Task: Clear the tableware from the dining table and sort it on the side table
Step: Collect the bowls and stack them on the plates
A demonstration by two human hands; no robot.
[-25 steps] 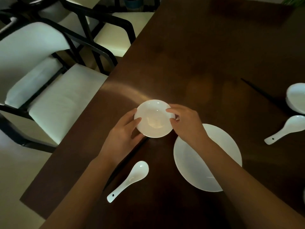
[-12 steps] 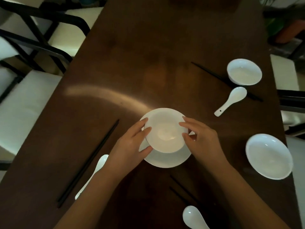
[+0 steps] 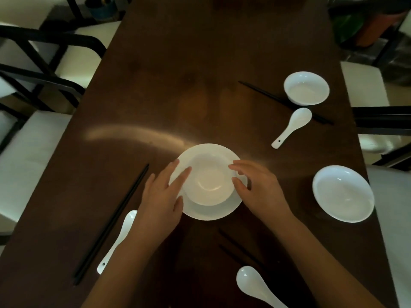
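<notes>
A small white bowl (image 3: 209, 181) sits inside a white plate (image 3: 208, 211) in the middle of the dark wooden dining table (image 3: 178, 74). My left hand (image 3: 164, 196) rests at the bowl's left rim with fingers spread, tips over the plate edge. My right hand (image 3: 255, 185) hovers at the bowl's right rim, fingers apart and loosely curled. Neither hand grips the bowl.
A second bowl (image 3: 307, 87), a spoon (image 3: 293, 126) and black chopsticks (image 3: 287, 103) lie far right. A deep plate (image 3: 343, 193) sits near the right edge. Chopsticks (image 3: 111, 225) and a spoon (image 3: 117, 241) lie left, another spoon (image 3: 255, 285) near. Chairs (image 3: 33, 141) flank the table.
Both hands carried the small bowl onto the plate and set it down. The fingers have since loosened and spread away from the bowl's rim.
</notes>
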